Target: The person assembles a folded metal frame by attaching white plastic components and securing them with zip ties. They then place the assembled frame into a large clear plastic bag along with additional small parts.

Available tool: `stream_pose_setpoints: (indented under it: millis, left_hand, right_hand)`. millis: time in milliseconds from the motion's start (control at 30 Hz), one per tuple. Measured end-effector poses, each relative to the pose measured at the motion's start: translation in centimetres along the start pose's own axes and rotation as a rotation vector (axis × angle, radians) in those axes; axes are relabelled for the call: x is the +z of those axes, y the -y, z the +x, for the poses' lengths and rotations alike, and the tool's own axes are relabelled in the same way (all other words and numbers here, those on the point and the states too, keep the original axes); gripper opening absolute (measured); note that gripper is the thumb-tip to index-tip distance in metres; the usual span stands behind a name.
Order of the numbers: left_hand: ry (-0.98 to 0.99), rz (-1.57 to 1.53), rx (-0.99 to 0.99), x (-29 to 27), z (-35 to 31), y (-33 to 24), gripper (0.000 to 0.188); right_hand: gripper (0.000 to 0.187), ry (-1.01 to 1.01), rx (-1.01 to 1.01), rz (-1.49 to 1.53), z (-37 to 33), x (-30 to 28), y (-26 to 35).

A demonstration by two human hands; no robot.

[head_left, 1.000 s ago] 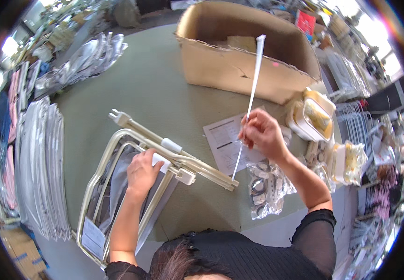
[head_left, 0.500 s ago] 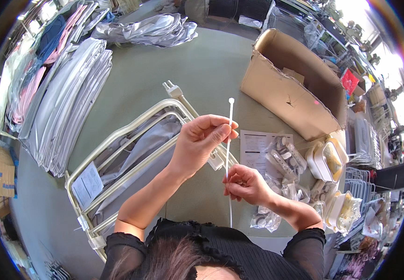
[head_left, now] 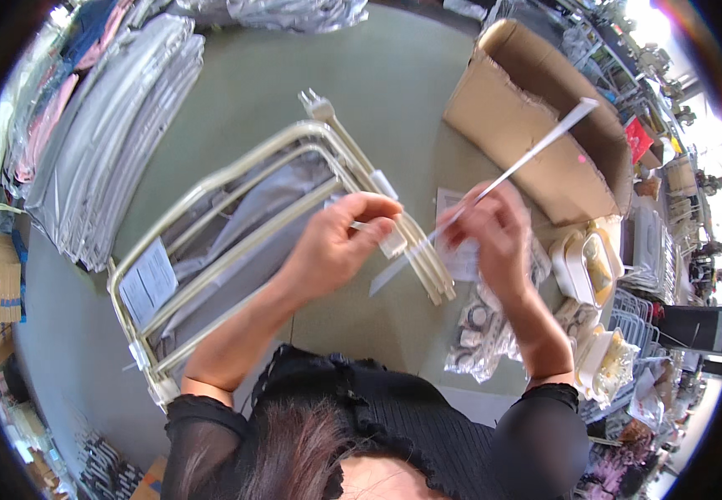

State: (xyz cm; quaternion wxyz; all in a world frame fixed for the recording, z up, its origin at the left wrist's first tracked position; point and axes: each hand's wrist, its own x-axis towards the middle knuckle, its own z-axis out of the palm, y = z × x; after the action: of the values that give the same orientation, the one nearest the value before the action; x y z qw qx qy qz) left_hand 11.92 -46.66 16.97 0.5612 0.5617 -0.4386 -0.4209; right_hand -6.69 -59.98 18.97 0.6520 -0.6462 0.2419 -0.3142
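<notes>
A long white cable tie [head_left: 538,150] slants across my right hand [head_left: 498,237], pinched near its middle by blurred fingers. Its head end points up and right in front of the cardboard box, and its thin tail reaches down left. My left hand [head_left: 332,246] is closed in a pinch above the right part of a folded cream tube frame [head_left: 236,172]; whatever lies between thumb and forefinger is too small to name. Grey fabric [head_left: 269,200] sits within the frame, and a printed paper [head_left: 147,282] lies at its left end.
Stacked grey fabric in clear wrap [head_left: 115,133] lies at left. An open cardboard box [head_left: 515,117] stands at far right. Nearer are bagged small parts [head_left: 478,333], a sheet of paper [head_left: 448,200] partly covered by my hand, and white plastic tubs [head_left: 574,271].
My right hand has moved up and right, tilting the cable tie from nearly vertical to a slant. My left hand no longer grips the tie. The whole view has shifted slightly.
</notes>
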Motion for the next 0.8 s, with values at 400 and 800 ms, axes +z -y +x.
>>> stream_pose_setpoints:
  millis: [400,800]
  left_hand:
    - [0.066,0.36,-0.592,-4.7,3.6,17.0,0.028]
    - [-0.328,-0.444,-0.87,-3.9,5.4,17.7,0.029]
  right_hand:
    - [0.009,-0.493,0.076,-0.224,11.2,-8.3,-13.8]
    - [0.007,-0.317,-0.217,-0.615,13.8,-2.7,-18.1]
